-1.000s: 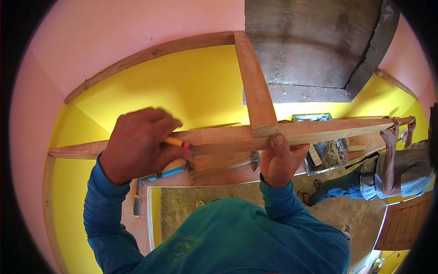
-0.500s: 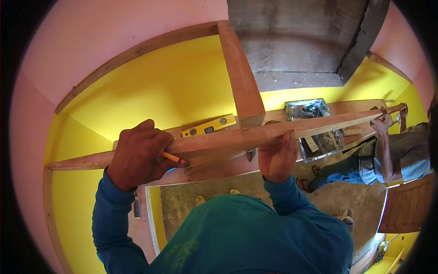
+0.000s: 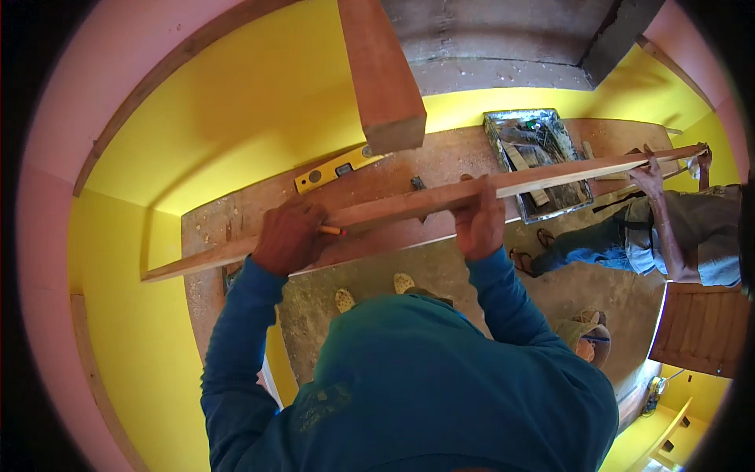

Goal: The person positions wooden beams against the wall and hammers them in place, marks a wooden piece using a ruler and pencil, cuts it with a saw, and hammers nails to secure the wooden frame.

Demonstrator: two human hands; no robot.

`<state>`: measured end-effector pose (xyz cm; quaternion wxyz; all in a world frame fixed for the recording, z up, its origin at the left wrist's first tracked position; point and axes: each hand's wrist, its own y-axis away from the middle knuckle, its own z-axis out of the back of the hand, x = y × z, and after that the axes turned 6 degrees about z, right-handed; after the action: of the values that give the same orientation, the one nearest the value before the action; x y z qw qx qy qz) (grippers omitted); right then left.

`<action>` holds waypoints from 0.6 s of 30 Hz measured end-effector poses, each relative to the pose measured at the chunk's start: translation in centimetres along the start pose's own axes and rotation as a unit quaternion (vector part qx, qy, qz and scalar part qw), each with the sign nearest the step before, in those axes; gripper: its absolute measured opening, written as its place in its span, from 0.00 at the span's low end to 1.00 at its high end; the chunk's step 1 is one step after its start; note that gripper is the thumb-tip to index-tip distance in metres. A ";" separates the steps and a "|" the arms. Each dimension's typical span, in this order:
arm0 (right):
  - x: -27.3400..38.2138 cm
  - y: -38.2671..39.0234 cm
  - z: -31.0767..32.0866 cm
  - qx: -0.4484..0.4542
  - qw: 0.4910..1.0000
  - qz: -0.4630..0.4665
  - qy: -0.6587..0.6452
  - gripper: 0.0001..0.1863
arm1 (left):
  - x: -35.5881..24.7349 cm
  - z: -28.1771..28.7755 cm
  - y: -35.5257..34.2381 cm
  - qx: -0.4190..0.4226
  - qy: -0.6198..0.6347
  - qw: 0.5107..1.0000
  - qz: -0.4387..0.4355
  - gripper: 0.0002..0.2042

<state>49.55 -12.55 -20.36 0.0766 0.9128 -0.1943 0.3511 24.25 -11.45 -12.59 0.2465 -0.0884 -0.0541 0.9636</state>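
A long, narrow length of timber (image 3: 401, 204) runs across in front of me. My left hand (image 3: 289, 237) is closed around it toward its left end, with an orange pencil (image 3: 333, 230) sticking out between the fingers. Farther right, my right hand (image 3: 480, 222) grips the timber with the palm below and fingertips over the top. A co-worker's hands (image 3: 651, 175) hold the far right end. Beyond the timber, the squared end of a fixed wooden beam (image 3: 393, 132) juts out, apart from it.
A yellow spirit level (image 3: 338, 169) lies on the wooden ledge (image 3: 236, 206) along the yellow wall. Near it is a small dark tool (image 3: 418, 186), partly hidden. A grimy tray (image 3: 491, 130) holds wood pieces and tools. A bucket (image 3: 595, 346) stands on the floor.
The timber has come away from the fixed beam's end, where it was held before, and shifted right. Both hands moved with it, still gripping. The view has shifted too.
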 end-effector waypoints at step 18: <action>-6.6 -4.0 7.7 -0.195 0.939 -0.159 0.233 0.10 | 4.2 -15.4 -1.5 0.122 0.005 0.984 0.128 0.19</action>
<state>51.38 -9.05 -30.49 0.3507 0.7916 -0.0883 0.4925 24.37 -7.22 -28.03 0.1301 -0.0688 0.0765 0.9862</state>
